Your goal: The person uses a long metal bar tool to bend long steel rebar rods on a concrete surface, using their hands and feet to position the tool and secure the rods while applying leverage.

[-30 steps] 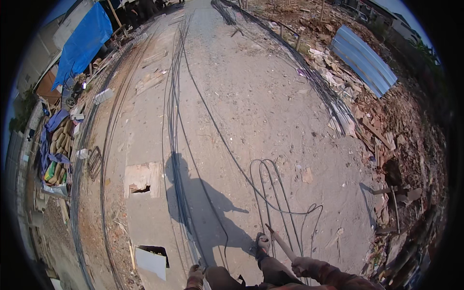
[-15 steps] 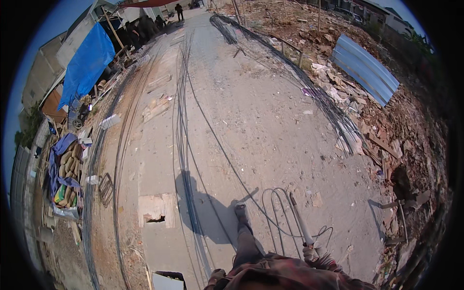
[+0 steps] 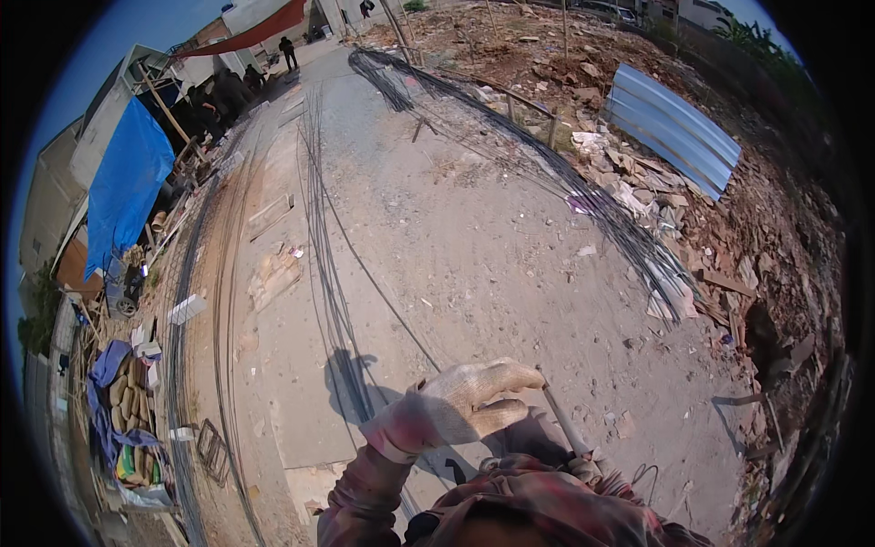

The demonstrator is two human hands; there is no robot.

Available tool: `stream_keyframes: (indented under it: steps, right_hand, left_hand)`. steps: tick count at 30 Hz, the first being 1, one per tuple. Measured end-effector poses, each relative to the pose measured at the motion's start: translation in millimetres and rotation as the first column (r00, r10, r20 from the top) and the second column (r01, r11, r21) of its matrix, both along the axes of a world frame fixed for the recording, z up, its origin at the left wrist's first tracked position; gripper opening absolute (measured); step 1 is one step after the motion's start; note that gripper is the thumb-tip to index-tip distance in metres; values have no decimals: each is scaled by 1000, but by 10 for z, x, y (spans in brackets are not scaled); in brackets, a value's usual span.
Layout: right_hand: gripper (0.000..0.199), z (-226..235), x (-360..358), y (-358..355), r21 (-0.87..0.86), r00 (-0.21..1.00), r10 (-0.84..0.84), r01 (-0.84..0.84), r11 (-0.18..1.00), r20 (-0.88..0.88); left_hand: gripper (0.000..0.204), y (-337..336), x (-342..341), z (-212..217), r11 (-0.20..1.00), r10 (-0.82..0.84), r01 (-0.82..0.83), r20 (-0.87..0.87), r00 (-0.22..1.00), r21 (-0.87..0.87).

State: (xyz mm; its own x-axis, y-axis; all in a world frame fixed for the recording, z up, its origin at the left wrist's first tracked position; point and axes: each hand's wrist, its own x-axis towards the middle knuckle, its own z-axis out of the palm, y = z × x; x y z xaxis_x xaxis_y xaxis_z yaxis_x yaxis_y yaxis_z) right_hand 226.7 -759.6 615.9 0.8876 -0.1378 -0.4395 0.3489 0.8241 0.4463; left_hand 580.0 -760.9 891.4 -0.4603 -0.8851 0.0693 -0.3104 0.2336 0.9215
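Observation:
My left hand (image 3: 469,401), in a pale work glove, is raised in front of me. Its fingers stretch to the right, with the thumb apart below, and nothing shows between them. Its fingertips appear beside the upper end of a long pale pipe (image 3: 565,419); I cannot tell whether they touch. Low on that pipe, my right hand (image 3: 584,469), also gloved, is closed around it near my plaid shirt. Long thin steel bars (image 3: 330,292) lie on the ground beyond my left hand. Part of a bent bar (image 3: 649,474) shows right of my right hand.
Bar bundles run along the left (image 3: 185,319) and right (image 3: 592,191) sides of the concrete road. Rubble and a corrugated metal sheet (image 3: 674,128) border the right. At left are filled sacks (image 3: 128,401), white blocks (image 3: 187,310) and a blue tarp (image 3: 132,182). A person (image 3: 289,53) stands far ahead.
My left hand has risen from the lower edge to the middle, fingers stretched out. My right hand keeps the pipe. The view has shifted, and the bent bar loops are now mostly hidden.

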Motion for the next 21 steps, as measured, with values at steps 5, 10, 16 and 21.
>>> stream_keyframes:
  steps: [5, 10, 16, 21]
  right_hand:
    - [31, 17, 885, -1084, -71, 996, -23, 29, 997, 88]
    - [36, 228, 1728, -2400, -156, 968, -87, 125, 980, 234]
    - [52, 731, 2665, -4127, -322, 906, 57, 91, 942, 421]
    - [53, 847, 3428, -5175, -359, 912, 118, 34, 933, 392]
  left_hand:
    - [46, -1157, 60, 629, 208, -96, 596, 590, 802, -776]
    - [29, -2362, 227, 557, 292, 200, -99, -40, 979, -951]
    - [29, -3612, 1690, 1031, 847, -116, 214, 224, 968, -487]
    - [33, -4949, 3277, 183, 972, 37, -15, 90, 995, -236]
